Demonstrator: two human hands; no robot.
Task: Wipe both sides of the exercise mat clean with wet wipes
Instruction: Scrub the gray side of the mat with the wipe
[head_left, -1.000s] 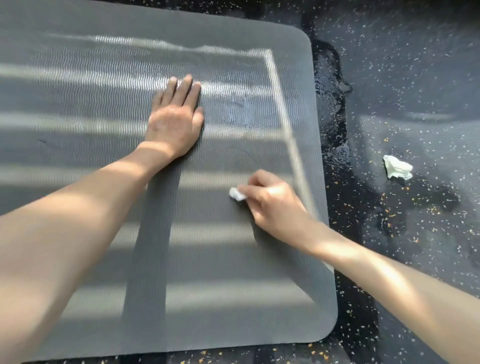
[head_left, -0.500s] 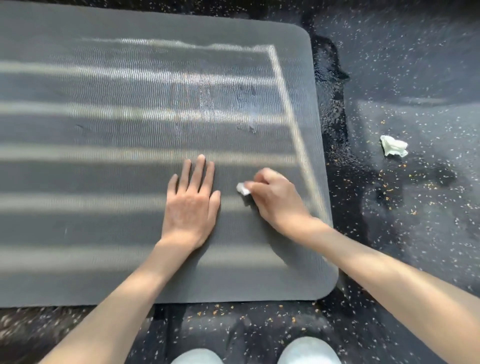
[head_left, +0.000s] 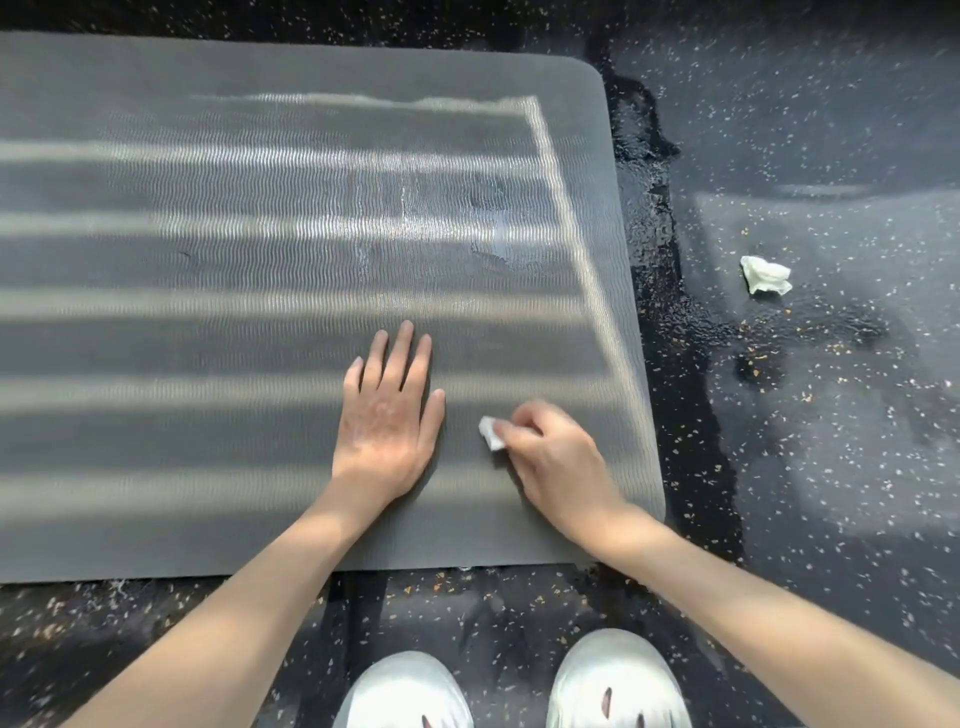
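Left hand (head_left: 387, 421) lies flat and open, pinning the exercise mat (head_left: 208, 322); right hand (head_left: 553, 460) pinches a wet wipe (head_left: 491, 432). Overlapping strokes toward the near edge would likely clean best.

Both bare forearms reach forward from the lower edge of the view, angled in toward each other. The left hand (head_left: 387, 423) lies palm down and flat, fingers straight and close together pointing away from the body, thumb spread out to the side. The right hand (head_left: 558, 460) sits just beside it, nearer the body's right, knuckles up and fingers curled in, fingertips and thumb pinched on a small white wipe (head_left: 491, 433) that pokes out toward the left hand. The two hands are close but not touching
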